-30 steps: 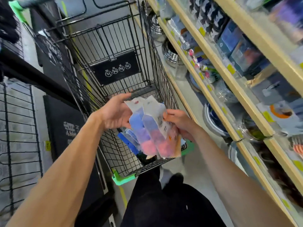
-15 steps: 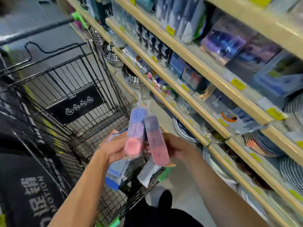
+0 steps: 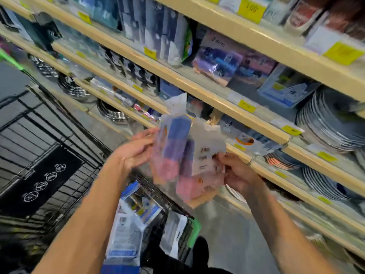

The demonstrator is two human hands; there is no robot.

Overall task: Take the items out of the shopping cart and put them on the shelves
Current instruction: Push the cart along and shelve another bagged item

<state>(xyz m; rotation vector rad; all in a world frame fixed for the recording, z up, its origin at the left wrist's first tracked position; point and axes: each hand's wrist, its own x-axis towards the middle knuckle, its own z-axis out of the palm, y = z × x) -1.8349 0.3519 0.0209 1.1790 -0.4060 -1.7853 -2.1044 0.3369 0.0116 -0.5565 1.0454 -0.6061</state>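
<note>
Both hands up w/ sponge packs (image 3: pixel 183 155), above cart (image 3: pixel 49 155).
My left hand (image 3: pixel 134 151) & right hand (image 3: pixel 237 173) gripped packs' sides, fingers curled; shelves (image 3: pixel 217 99) at 1 o'clock.

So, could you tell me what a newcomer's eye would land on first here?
Most likely the blue-and-pink packets held up at centre frame, the left hand and right hand each gripping a side. Behind them run the cream shelves with yellow price tags and stacked plates at right; the black wire cart sits lower left.
</note>
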